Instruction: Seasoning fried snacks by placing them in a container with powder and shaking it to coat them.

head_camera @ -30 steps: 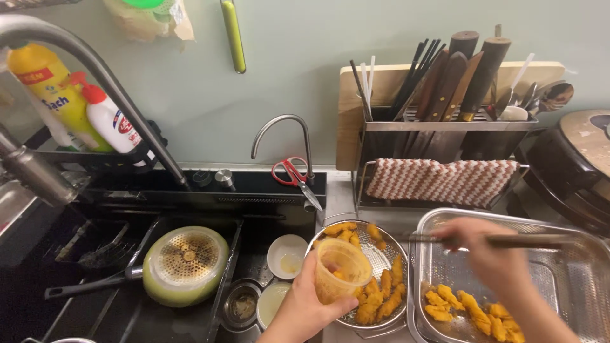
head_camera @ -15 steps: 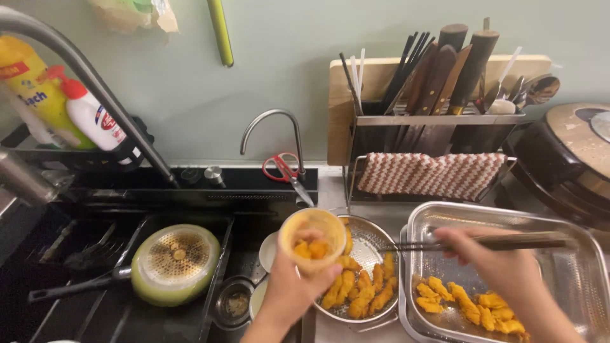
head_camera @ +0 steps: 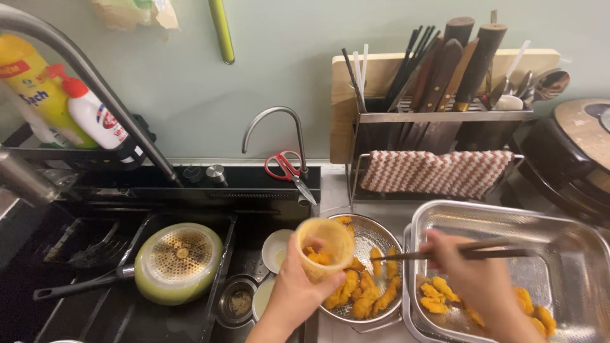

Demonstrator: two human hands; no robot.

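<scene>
My left hand (head_camera: 297,291) grips a small yellow-smeared cup (head_camera: 324,245) with a few orange battered pieces inside, tilted over a round metal strainer (head_camera: 370,236). Several orange battered pieces (head_camera: 359,293) lie in the strainer. My right hand (head_camera: 469,274) holds dark chopsticks (head_camera: 416,254) whose tips reach left over the strainer's right rim. Under that hand sits a rectangular steel tray (head_camera: 489,219) with more battered pieces (head_camera: 435,296) at its near end.
A green-rimmed pan (head_camera: 178,262) lies upside down in the dark sink, beside small dishes (head_camera: 277,248). Red scissors (head_camera: 287,169) rest behind the small faucet (head_camera: 274,124). A knife-and-utensil rack (head_camera: 438,108) with a striped cloth (head_camera: 432,171) stands at the back; a cooker (head_camera: 572,159) sits right.
My left hand has lifted the cup and turned its mouth toward the camera, then held it over the strainer. The chopsticks' tips have moved left toward the strainer.
</scene>
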